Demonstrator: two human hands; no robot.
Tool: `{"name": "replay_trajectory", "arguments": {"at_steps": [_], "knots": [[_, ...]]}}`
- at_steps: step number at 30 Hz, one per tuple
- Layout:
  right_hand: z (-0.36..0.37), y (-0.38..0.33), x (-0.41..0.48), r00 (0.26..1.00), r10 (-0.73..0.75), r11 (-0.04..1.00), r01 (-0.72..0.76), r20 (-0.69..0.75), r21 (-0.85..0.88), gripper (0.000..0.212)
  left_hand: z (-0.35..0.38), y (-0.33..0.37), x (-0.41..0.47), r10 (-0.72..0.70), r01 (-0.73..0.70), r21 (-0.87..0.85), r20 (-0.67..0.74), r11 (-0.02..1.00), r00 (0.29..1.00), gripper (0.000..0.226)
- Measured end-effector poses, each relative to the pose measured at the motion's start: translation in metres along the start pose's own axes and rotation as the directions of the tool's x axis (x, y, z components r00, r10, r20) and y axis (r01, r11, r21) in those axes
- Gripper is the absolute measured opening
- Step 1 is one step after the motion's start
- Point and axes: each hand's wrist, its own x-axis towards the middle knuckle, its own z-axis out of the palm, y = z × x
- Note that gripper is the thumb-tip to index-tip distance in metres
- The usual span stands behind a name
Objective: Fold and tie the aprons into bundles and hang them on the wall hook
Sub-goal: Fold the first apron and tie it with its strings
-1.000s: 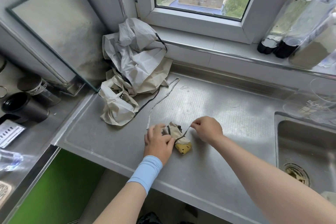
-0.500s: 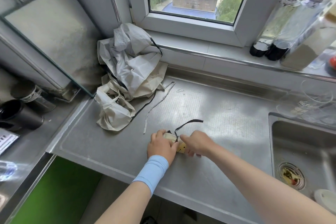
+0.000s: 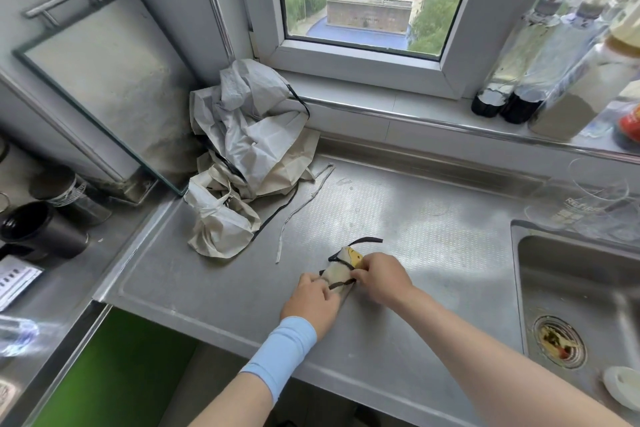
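Head view: small rolled cream apron bundle with yellow print [image 3: 341, 270] lies on the steel drainboard counter [image 3: 398, 218], near its front edge. Left hand [image 3: 311, 302] presses its near end; right hand [image 3: 382, 279] pinches the thin black tie strap [image 3: 341, 285], probably wrapped across it. Crumpled grey-cream aprons pile [image 3: 242, 156] sits in the back corner.

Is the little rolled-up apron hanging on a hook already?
No, the small apron bundle lies on the steel counter, with the left hand and right hand both on it.
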Motion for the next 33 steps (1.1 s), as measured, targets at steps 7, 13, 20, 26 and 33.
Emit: {"name": "replay_trajectory", "arguments": {"at_steps": [7,13,20,26,33], "knots": [[-0.010,0.003,0.007,0.991,-0.111,0.993,0.113,0.077,-0.026,0.021,-0.018,-0.003,0.041,0.077,-0.088,0.111,0.095,0.990,0.992,0.049],[-0.012,0.012,0.007,0.989,-0.080,0.995,0.072,0.126,0.068,0.017,-0.023,-0.008,0.059,0.124,-0.125,0.032,0.041,0.992,0.991,0.021],[-0.012,0.017,-0.001,0.997,0.033,0.980,-0.046,0.070,0.193,0.017,-0.011,-0.022,0.057,0.308,-0.307,0.096,0.009,0.947,0.951,0.018],[-0.011,0.017,-0.003,0.989,0.094,0.965,-0.119,0.112,0.236,0.026,-0.007,-0.051,0.045,0.375,-0.365,0.200,-0.013,0.909,0.927,0.018],[-0.009,0.007,-0.008,0.988,0.064,0.998,-0.060,0.142,-0.029,0.021,-0.019,-0.020,0.025,0.272,-0.278,-0.171,-0.055,0.945,0.961,0.021]]}}
